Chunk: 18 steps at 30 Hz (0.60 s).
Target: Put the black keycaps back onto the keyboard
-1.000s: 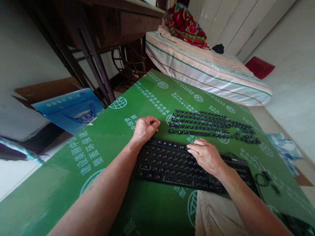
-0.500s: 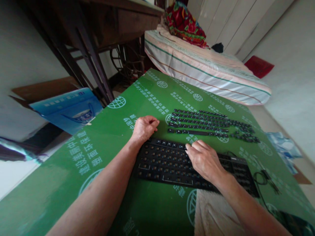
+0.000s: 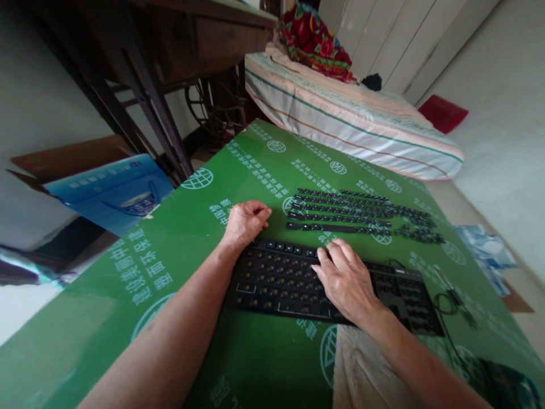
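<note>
A black keyboard lies on the green table, most of its key sockets bare and a few keycaps fitted along its far row. Over its middle rests my right hand, open, fingertips on the far row and thumb held apart. My left hand is closed beside the keyboard's far left corner, its fingers curled; whatever they may hold is hidden. Beyond the keyboard, loose black keycaps are laid out in several rows, a long bar among the nearest ones.
The green table has white print. A beige cloth lies at the near edge, with a cable and thin tools to the right. Behind stands a striped mattress. A blue bag and dark wooden desk are at left.
My right hand has opened out on the keyboard, thumb now apart from the fingers. My left hand keeps its place and closed shape. The whole view has shifted slightly.
</note>
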### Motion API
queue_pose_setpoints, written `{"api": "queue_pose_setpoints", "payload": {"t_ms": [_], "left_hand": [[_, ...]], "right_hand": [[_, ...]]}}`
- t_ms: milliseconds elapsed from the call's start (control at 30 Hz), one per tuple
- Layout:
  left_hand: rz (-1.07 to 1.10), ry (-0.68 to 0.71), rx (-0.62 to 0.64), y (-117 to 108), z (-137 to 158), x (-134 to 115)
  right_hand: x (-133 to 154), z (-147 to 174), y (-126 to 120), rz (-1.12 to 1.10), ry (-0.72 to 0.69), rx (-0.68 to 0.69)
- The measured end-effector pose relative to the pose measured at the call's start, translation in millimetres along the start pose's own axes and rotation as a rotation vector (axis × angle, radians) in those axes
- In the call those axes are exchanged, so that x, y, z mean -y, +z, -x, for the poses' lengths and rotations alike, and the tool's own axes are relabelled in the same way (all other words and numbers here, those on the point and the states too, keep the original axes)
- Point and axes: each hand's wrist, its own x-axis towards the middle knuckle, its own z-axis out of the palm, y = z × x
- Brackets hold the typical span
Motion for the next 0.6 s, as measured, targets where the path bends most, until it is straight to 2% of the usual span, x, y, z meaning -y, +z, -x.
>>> {"api": "queue_pose_setpoints", "payload": {"t_ms": [267, 400, 600], "left_hand": [[-0.010, -0.005, 0.005, -1, -2, 2], [-0.013, -0.008, 0.004, -2, -2, -1], [-0.016, -0.024, -0.005, -3, 1, -6]], "right_hand": [[3, 4, 9, -0.005, 0.007, -0.039], [3, 5, 11, -0.049, 0.057, -0.065], [2, 11, 15, -0.172, 0.116, -0.233]]}}
